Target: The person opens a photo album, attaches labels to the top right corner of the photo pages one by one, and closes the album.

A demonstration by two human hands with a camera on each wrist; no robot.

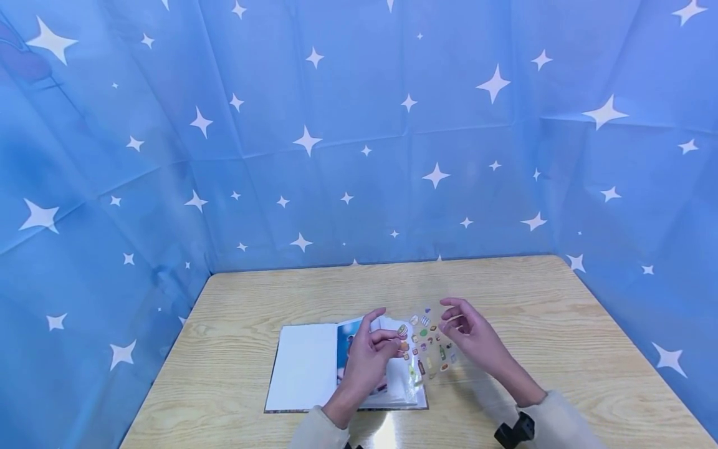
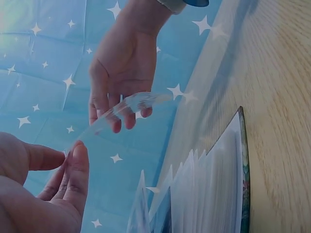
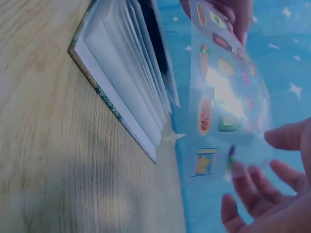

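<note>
A clear sticker sheet (image 1: 429, 343) with small colourful food and bottle pictures hangs above the table, bowed in the left wrist view. My left hand (image 1: 366, 357) pinches its left edge between thumb and fingers (image 2: 77, 170). At the sheet's other end is my right hand (image 1: 477, 337), its fingers loosely bent and spread. In the right wrist view, the right fingertips (image 3: 240, 170) overlap the sheet's lower end and the thumb is right by its edge. Below the left hand lies an open photo album (image 1: 307, 365), a blue picture on its right-hand page partly hidden by that hand.
The album's sleeves (image 3: 131, 63) stand fanned up from its patterned cover (image 3: 99, 94). Under everything is a light wood table (image 1: 235, 305). A blue curtain with white stars (image 1: 359, 174) runs along its back and sides.
</note>
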